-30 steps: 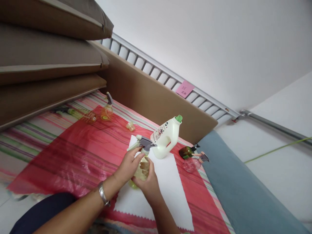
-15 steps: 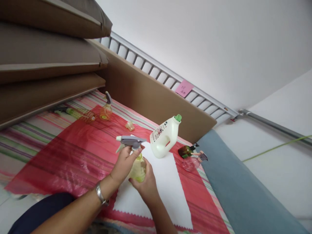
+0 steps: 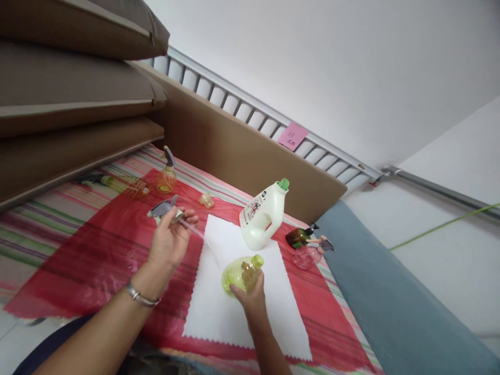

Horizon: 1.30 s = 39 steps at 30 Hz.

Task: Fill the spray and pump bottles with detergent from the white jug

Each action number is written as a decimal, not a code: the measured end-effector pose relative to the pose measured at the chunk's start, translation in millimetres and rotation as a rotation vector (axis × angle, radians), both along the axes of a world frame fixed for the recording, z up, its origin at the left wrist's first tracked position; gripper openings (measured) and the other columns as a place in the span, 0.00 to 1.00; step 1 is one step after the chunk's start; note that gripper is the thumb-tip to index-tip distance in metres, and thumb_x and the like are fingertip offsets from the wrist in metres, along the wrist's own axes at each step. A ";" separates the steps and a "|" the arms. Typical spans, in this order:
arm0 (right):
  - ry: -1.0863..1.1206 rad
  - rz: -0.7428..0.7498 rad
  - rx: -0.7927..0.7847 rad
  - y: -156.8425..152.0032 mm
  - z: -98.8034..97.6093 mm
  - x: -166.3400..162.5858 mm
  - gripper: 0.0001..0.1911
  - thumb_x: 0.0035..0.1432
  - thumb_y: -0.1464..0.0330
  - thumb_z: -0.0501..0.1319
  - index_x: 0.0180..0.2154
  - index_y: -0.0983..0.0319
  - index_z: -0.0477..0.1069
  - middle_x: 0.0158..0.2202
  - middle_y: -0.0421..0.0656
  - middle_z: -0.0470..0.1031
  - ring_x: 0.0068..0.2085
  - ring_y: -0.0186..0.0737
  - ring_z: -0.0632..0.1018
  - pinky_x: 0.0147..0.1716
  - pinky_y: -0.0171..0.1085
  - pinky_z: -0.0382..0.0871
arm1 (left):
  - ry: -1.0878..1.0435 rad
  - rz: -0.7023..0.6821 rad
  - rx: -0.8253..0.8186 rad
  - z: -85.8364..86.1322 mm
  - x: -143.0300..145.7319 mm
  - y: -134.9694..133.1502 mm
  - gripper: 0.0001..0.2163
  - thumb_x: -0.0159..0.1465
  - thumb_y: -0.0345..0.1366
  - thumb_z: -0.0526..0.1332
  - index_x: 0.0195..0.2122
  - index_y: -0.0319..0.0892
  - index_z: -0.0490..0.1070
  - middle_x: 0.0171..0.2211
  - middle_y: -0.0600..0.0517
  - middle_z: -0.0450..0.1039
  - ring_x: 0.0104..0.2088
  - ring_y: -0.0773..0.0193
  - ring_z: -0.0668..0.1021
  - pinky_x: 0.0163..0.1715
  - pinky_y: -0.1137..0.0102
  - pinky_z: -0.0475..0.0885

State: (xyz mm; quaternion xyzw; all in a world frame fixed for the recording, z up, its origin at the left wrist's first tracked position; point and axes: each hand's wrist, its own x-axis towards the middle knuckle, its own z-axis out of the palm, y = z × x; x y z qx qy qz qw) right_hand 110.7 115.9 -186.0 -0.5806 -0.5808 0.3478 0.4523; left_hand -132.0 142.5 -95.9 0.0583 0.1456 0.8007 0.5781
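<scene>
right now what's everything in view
Clear bottle: 1, yellow, centre
Spray head: 1, grey, left
Zigzag-edged sheet: 1, white, centre
Handled jug: 1, white, centre
Translucent sheet: 1, red, underneath
Striped cloth: 1, multicoloured, undermost
Round spray bottle: 1, amber, left
Second spray bottle: 1, pink, right
Pump bottle: 1, brown, right
Small cap: 1, pale, centre
Lying bottles: count unclear, green/amber, left
Slatted rail: 1, white, back
Paper note: 1, pink, rail
Board: 1, brown, back
Cushions: 3, brown, left
Panel: 1, blue, right
Pipe: 1, grey, right
Cord: 1, green, right
Left hand: 1, holding spray head
Right hand: 1, holding bottle
</scene>
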 end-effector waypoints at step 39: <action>-0.035 -0.362 0.197 183.8 93.1 51.8 0.17 0.39 0.54 0.62 0.24 0.62 0.65 0.19 0.37 0.70 0.22 0.36 0.70 0.21 0.34 0.63 | 0.321 -0.753 0.126 -10.6 49.8 -14.8 0.15 0.63 0.43 0.49 0.28 0.37 0.67 0.58 0.42 0.57 0.34 0.57 0.79 0.27 0.67 0.73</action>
